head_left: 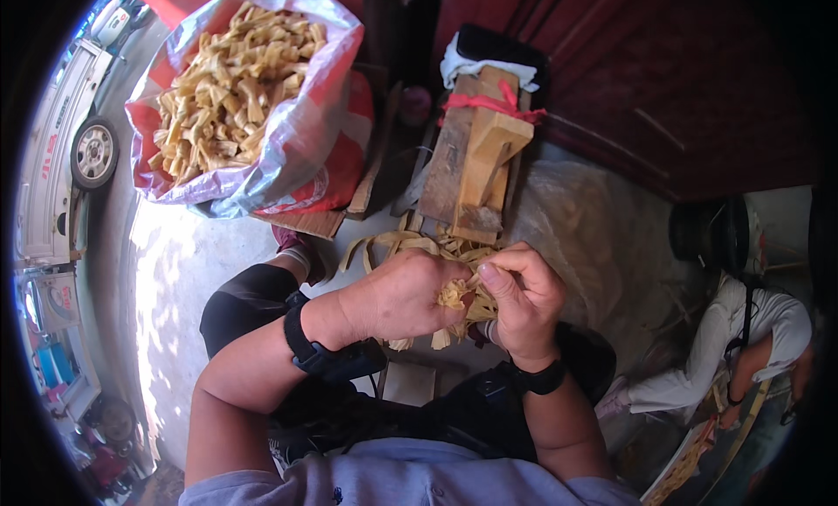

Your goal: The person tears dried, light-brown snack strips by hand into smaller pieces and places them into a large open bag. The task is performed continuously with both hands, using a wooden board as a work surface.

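Note:
My left hand [409, 300] is closed around a bunch of dry, pale yellow plant strips [453, 295], whose folded end sticks out beside the thumb. Close on its right, my right hand [529, 296] pinches a thin strip between thumb and fingertips. More flat strips [380, 244] hang and lie below and beyond both hands. Just past them stands a wooden block device [481, 172], with a red cloth strip tied around it and a white cloth at its far end. A large woven plastic sack [321, 100] at the upper left is full of knotted bundles [236, 93] of similar material.
Cardboard [314, 224] lies under the sack. Clear plastic sheeting [569, 231] is on the floor right of the wooden device, beneath a dark red panel [641, 100]. A black bucket-like container [710, 234] and a bent-over person [753, 336] are at the right. A truck [59, 152] stands far left.

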{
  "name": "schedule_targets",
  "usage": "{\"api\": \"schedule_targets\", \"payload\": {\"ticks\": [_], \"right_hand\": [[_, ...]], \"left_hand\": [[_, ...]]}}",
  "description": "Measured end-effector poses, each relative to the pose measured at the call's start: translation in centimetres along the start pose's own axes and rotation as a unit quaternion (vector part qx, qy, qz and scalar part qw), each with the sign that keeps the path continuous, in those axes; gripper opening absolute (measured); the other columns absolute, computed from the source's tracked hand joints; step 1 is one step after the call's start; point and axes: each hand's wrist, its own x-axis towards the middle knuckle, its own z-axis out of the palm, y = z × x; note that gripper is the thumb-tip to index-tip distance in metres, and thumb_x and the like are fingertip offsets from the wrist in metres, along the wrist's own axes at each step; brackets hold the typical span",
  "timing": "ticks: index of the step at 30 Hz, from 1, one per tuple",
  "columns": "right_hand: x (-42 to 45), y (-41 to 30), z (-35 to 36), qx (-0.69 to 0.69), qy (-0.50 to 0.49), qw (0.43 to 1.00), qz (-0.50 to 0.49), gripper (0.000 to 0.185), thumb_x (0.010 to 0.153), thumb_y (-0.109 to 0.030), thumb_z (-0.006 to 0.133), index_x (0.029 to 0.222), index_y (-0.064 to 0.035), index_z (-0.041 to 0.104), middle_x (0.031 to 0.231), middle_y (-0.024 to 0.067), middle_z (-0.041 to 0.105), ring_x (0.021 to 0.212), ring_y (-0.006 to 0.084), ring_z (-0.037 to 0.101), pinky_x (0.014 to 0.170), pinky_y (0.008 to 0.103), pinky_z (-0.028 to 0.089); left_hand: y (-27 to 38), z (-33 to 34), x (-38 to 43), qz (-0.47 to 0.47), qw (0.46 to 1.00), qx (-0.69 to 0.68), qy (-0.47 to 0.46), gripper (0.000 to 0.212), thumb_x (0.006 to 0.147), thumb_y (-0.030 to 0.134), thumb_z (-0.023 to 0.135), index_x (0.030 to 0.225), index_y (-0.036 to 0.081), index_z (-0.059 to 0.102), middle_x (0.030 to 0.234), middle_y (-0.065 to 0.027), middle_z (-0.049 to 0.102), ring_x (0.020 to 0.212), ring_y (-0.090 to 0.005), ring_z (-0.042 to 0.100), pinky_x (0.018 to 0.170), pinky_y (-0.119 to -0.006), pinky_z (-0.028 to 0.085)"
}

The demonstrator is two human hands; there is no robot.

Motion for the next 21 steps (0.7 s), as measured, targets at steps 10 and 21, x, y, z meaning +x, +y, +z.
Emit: {"api": "schedule_targets", "payload": {"ticks": [10, 21], "right_hand": [[1.2, 0.4, -1.5, 0.122, -0.214, 0.924, 0.291, 0.026, 0.096, -0.023, 0.056, 0.102, 0.0015, 0.060, 0.077, 0.0010, 0.061, 0.071, 0.0060, 0.055, 0.065, 0.0201, 0.045], [1.1, 0.1, -1.3, 0.080, -0.059, 0.971, 0.216, 0.015, 0.092, -0.013, 0.062, 0.094, 0.0027, 0.062, 0.078, -0.0020, 0.060, 0.071, 0.0028, 0.051, 0.066, 0.0184, 0.043]], "left_hand": [[0.2, -1.4, 0.2, -0.158, 0.867, -0.467, 0.069, 0.027, 0.086, 0.019, 0.070, 0.103, 0.001, 0.061, 0.080, -0.0052, 0.065, 0.063, -0.0083, 0.058, 0.055, -0.019, 0.046], [-0.7, -1.6, 0.3, -0.144, 0.871, -0.438, 0.169, 0.014, 0.083, 0.000, 0.064, 0.096, 0.000, 0.059, 0.079, -0.0060, 0.063, 0.061, -0.0081, 0.058, 0.053, -0.018, 0.046]]}}
